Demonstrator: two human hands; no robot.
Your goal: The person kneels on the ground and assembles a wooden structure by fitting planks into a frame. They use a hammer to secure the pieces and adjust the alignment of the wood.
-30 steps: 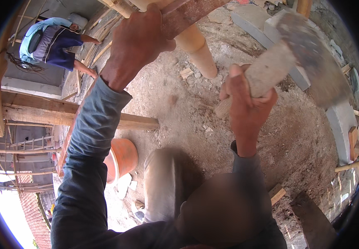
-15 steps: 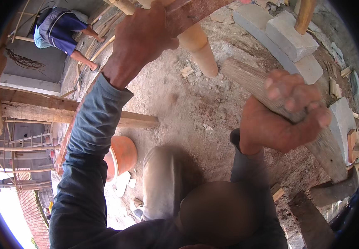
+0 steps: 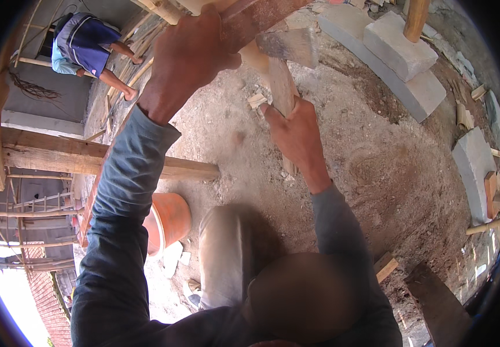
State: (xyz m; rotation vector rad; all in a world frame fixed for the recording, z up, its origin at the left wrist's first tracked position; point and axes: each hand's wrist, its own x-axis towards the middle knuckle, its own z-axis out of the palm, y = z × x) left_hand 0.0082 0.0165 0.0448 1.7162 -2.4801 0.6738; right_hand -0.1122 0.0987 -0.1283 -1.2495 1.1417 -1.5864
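Note:
At the top, my left hand [image 3: 185,61] is closed over the end of a reddish-brown wooden board [image 3: 258,20], its thumb stretched along the lower side. My right hand [image 3: 297,136] wraps round the wooden handle of a hatchet [image 3: 283,87], thumb pointing up the shaft. The hatchet's flat metal head [image 3: 290,46] is just below the board's lower edge; whether it touches the wood I cannot tell. Behind the handle stands a pale round post [image 3: 254,59], partly covered by the hatchet.
A squared timber [image 3: 59,151] juts in from the left. An orange bucket [image 3: 172,217] stands beside my knee [image 3: 221,248]. Grey blocks [image 3: 400,49] lie at the upper right, another block [image 3: 473,173] at the right. A person [image 3: 88,46] bends over at the upper left.
My right hand has swung the hatchet from the right, head low, up and left to beside the board. My left hand stays on the board, shifted slightly.

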